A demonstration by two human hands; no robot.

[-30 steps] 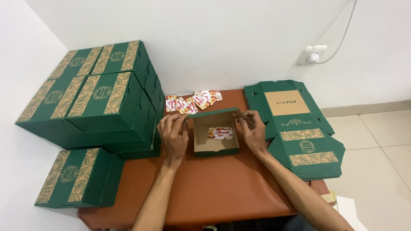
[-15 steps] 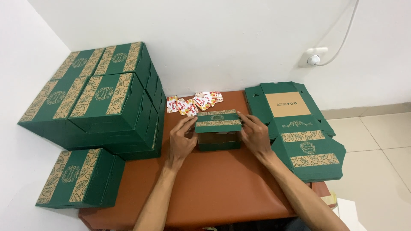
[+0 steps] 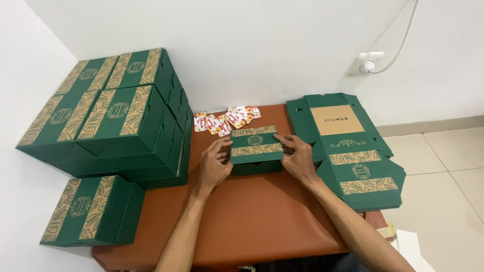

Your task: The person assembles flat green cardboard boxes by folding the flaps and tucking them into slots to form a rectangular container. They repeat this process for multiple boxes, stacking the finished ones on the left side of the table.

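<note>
A small green box [image 3: 255, 148] with tan leaf-patterned bands sits on the brown table [image 3: 252, 216], its lid down. My left hand [image 3: 214, 164] presses against its left side, fingers on the lid edge. On the opposite side my right hand [image 3: 298, 157] grips the box, fingertips on the lid's corner. Several red and white sachets [image 3: 225, 120] lie just behind the box.
Stacked closed green boxes [image 3: 116, 121] fill the table's left, with one more box [image 3: 91, 210] at the front left. A pile of flat unfolded boxes [image 3: 348, 146] lies at the right. A wall socket [image 3: 367, 64] and cable hang behind. White floor tiles lie to the right.
A second ago the box was open, showing a packet inside. The lid has since come down, and both hands now hold the closed box by its sides.
</note>
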